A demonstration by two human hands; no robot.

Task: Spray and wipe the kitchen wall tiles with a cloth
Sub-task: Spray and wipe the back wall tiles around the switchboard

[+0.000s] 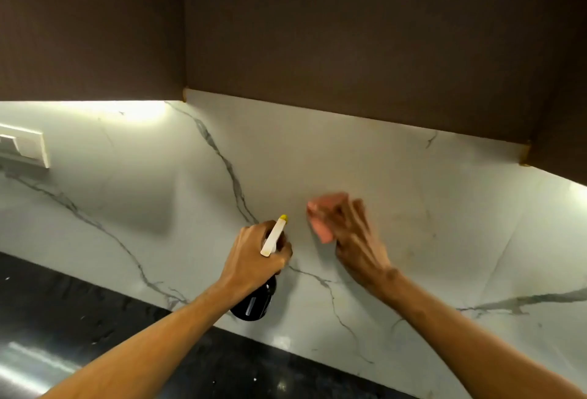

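Over the counter's (79, 319) back edge the left hand (254, 255) clamps the spray bottle (254, 301). Beyond, the blurred right hand (355, 239) grips a pink cloth (320, 217) against the wall tiles (428, 208). It's the wiping step, I'd say; next come sweeps across unwiped tile.

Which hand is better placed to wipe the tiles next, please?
Right: the right hand holds the pink cloth up at the wall tiles, while the left hand is occupied gripping the spray bottle.

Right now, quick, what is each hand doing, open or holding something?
Left hand: closed round the neck of the spray bottle.
Right hand: fingers curled on the pink cloth, though blurred.
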